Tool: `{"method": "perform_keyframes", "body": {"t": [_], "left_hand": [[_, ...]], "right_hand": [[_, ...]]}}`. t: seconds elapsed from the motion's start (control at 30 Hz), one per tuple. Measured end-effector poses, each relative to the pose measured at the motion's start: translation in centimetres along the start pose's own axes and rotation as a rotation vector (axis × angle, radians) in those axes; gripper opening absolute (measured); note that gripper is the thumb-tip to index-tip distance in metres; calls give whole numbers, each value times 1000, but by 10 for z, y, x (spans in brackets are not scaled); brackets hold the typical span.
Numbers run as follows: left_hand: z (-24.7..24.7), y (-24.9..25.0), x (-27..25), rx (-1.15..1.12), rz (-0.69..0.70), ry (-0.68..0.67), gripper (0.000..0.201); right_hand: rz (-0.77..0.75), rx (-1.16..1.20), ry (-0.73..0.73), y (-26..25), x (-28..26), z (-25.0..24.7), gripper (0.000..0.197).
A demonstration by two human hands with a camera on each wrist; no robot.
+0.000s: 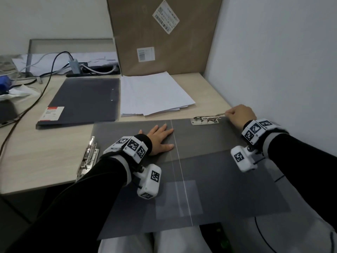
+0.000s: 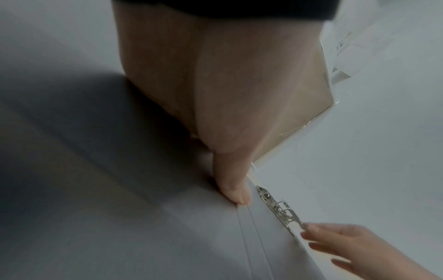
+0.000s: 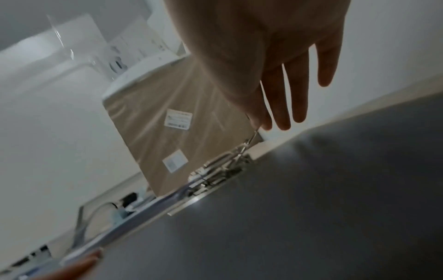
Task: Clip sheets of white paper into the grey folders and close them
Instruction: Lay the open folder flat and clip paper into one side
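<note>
- Two hands work at a pale wood desk (image 1: 45,157) set into a corner of white walls (image 1: 273,52).
- Nearest, one grey folder (image 1: 209,161) lies open and flat, hanging over the desk's front edge above the person's lap.
- One left hand (image 1: 160,138) lies spread, palm down, on the open folder beside its centre crease.
- One right hand (image 1: 240,115) pinches the lever tip of the metal clip (image 1: 205,119) at the folder's far edge, other fingers loose.
- One second metal clip (image 1: 89,154) sits at the folder's left edge.
- Farther back, one closed grey folder (image 1: 82,101) lies left, and one loose stack of white paper (image 1: 153,94) just beside it.
- Farthest, one cardboard box (image 1: 164,33) leans against the wall; cables (image 1: 54,66) trail at far left.
</note>
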State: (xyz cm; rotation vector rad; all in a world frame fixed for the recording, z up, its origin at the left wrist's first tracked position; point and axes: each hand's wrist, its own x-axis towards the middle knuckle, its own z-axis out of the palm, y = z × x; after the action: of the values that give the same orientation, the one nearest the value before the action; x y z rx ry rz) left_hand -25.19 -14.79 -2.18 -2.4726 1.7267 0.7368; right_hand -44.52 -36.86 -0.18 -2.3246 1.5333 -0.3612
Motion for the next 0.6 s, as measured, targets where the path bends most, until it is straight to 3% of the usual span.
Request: {"method": "perform_keyframes", "body": {"t": [0.1, 0.23, 0.3, 0.5, 0.6], "left_hand": [[1, -1, 2, -1, -1, 3, 67], [-1, -3, 5, -3, -6, 9, 67], [-3, -4, 9, -21, -20, 17, 68], [-20, -9, 15, -208, -60, 54, 66], [-41, -13, 15, -528, -50, 246, 47]], "right_hand": [[28, -82, -168, 8, 1, 3, 42], [-10, -215, -255, 2, -3, -4, 51], [-33, -233, -263, -3, -7, -7, 50], [-112, 20, -155, -32, 2, -9, 41], [-181, 79, -166, -61, 10, -4, 38]]}}
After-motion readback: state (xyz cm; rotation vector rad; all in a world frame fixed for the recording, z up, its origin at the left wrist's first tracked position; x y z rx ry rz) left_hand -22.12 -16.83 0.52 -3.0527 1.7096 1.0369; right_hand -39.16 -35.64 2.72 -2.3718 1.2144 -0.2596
